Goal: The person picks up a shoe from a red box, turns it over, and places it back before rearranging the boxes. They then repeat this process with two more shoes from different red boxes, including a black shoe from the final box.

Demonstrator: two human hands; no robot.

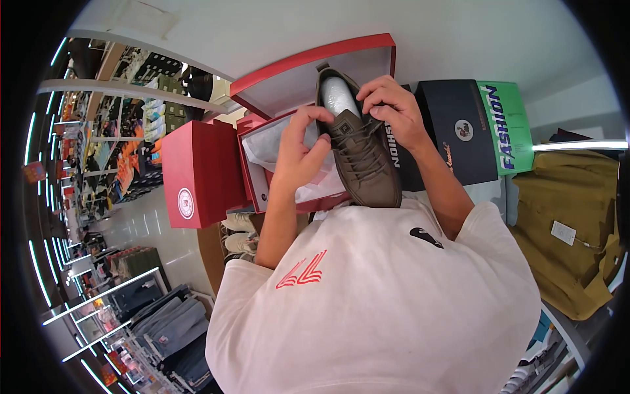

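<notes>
A brown lace-up shoe (359,163) is held over an open red shoebox, its toe toward my shirt and its heel pointing away. Shiny clear wrapping (338,96) fills the shoe's opening. My left hand (303,146) is curled at the left side of the collar, forefinger and thumb against the shoe near the tongue. At the right side, my right hand (396,113) pinches the dark shoelace (371,122) by the top eyelets. White tissue paper (318,190) lies in the red shoebox (257,146). Its red lid (315,60) leans against the white wall behind.
A closed red box (200,172) stands at the left, with pale shoes (240,233) below it. To the right are a black box (453,108), a green box (508,115) and an olive garment (564,210) with a white tag. Clothing racks (164,315) stand farther left.
</notes>
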